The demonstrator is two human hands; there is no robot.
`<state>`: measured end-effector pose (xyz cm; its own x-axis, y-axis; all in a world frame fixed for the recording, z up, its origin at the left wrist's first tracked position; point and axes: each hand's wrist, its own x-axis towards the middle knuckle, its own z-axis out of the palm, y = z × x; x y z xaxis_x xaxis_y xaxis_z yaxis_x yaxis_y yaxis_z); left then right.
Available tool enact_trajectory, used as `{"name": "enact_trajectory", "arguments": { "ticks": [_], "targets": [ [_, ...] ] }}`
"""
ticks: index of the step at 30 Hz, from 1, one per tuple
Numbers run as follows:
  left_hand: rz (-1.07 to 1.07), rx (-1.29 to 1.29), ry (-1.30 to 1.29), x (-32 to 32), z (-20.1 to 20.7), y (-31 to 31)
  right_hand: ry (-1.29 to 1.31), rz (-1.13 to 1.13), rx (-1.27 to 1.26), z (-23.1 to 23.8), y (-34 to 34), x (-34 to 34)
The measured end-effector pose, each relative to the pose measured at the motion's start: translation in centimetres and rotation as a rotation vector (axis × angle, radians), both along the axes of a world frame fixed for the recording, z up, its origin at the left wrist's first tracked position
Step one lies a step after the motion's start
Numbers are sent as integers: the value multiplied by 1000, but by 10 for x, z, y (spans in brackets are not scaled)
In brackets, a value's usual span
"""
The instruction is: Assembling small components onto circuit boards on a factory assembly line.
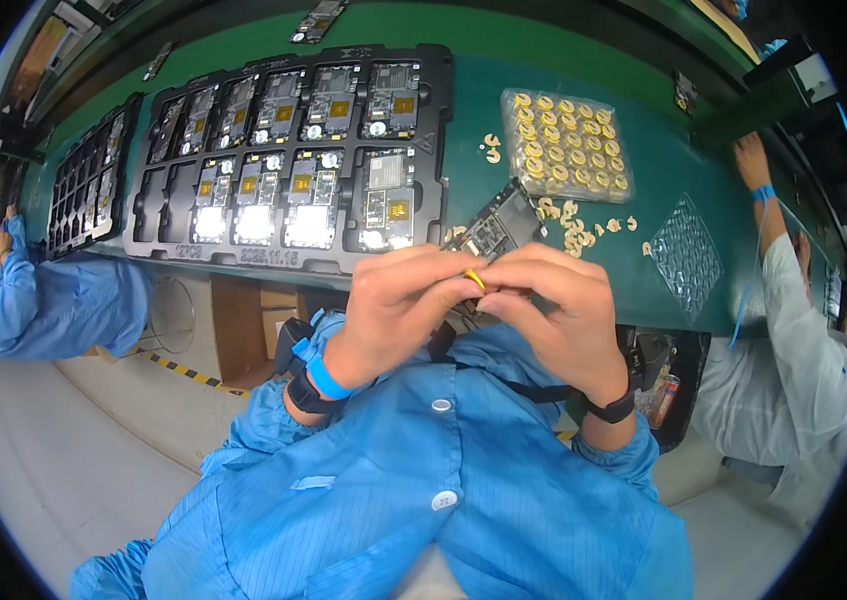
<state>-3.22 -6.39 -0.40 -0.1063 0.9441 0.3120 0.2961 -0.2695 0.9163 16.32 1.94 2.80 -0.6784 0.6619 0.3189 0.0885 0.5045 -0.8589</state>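
Fingertips of my left hand (pixel 393 305) and my right hand (pixel 558 310) meet in front of my chest, both closed in a pinch. Between them shows a small yellow piece (pixel 474 278), seen nearly edge-on. Its colour resembles the round yellow-topped cells (pixel 568 140) in a clear plastic tray on the bench. Just beyond my fingers a dark circuit board (pixel 506 222) lies at a slant, its near end partly hidden by my hands. Small cream-coloured curled scraps (pixel 575 238) are scattered beside that board, below the clear tray.
A large black tray (pixel 435 150) of circuit boards in compartments fills the bench's left middle. Another black tray (pixel 68 205) is farther left. An empty clear blister sheet (pixel 685 260) lies at right. Co-workers in blue (pixel 63 300) and pale clothing (pixel 783 370) flank me.
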Motion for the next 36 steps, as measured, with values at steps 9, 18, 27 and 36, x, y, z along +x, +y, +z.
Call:
{"name": "enact_trajectory", "arguments": {
  "ticks": [9,18,27,36],
  "targets": [
    [-126,123,133,-10,9,7,1,154,-719,8,9,16],
    [-11,30,56,-12,12,-4,94,-25,-802,14,0,17],
    [-16,-48,-648,19,-3,-6,105,-24,-726,16,-1,4],
    [-92,-67,-874,27,-21,-9,38,-154,-477,5,-4,-5]
  ]
}}
